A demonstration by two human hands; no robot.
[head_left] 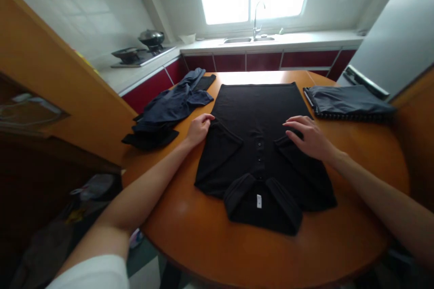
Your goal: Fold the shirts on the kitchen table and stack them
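Observation:
A black polo shirt [254,113] lies front side up across the table, its collar toward me and its hem toward the window. Both short sleeves are folded inward over the body. Buttons run down the placket, and a small white label shows inside the collar. My left hand [199,129] pinches the shirt's left edge beside the sleeve, fingers closed on the cloth. Over the right sleeve, my right hand [307,135] has its thumb and fingers apart with nothing between them; whether it touches the cloth I cannot tell.
The shirt rests on a round wooden table [190,235]. Loosely piled dark clothes [169,108] lie at the left, and a stack of folded clothes [349,101] sits at the right. Behind are a sink [239,40], a stove [145,58] with pans, and a fridge [400,22].

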